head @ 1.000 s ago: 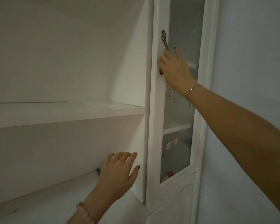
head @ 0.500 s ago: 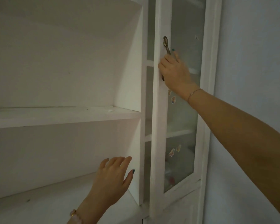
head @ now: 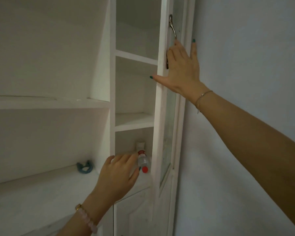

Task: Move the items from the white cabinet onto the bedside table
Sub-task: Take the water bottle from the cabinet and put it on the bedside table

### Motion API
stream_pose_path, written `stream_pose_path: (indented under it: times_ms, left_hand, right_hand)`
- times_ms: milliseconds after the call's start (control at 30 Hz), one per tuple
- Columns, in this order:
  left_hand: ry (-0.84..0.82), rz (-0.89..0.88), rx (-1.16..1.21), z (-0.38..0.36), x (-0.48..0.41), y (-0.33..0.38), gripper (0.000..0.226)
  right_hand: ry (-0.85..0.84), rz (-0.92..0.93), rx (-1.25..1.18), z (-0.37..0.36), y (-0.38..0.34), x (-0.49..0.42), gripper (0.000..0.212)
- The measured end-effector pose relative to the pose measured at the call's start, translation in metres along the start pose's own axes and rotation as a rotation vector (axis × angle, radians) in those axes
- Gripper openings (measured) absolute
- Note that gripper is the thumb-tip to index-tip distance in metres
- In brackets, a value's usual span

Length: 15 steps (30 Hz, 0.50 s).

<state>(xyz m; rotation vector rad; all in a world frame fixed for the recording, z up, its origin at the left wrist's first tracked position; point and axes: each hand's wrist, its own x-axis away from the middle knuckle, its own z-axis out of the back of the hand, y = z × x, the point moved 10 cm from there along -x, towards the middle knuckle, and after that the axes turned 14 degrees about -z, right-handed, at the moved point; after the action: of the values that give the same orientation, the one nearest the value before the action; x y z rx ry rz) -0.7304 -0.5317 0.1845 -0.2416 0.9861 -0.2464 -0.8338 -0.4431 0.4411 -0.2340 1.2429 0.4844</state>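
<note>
Narrow right-hand bay of the white cabinet (head: 111, 82), door (head: 160, 108) swung out edge-on close to the wall (head: 245, 48). The right hand (head: 182, 70) lies on the door's edge, thumb and little finger spread wide, middle fingers bent by the handle (head: 172, 26); a hook cannot be confirmed. The left hand (head: 117, 174) is at the lowest compartment's mouth, its bent fingers beside a clear red-capped bottle (head: 142, 160); grip unclear. A white tube (head: 140, 145) stands behind. A blue clip (head: 84, 167) lies on the open shelf, left.
</note>
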Motion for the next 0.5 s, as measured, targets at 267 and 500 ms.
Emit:
stream_pose_path:
  times_ms: [267, 500]
  left_hand:
    - [-0.086, 0.068, -0.043, -0.001, 0.009, 0.008, 0.029]
    - [-0.118, 0.043, -0.003, -0.01, -0.007, 0.03, 0.037]
  right_hand:
    - [0.066, -0.148, -0.243, 0.001, 0.017, 0.021, 0.075]
    - [0.236, 0.048, -0.093, 0.008, 0.049, 0.045, 0.041]
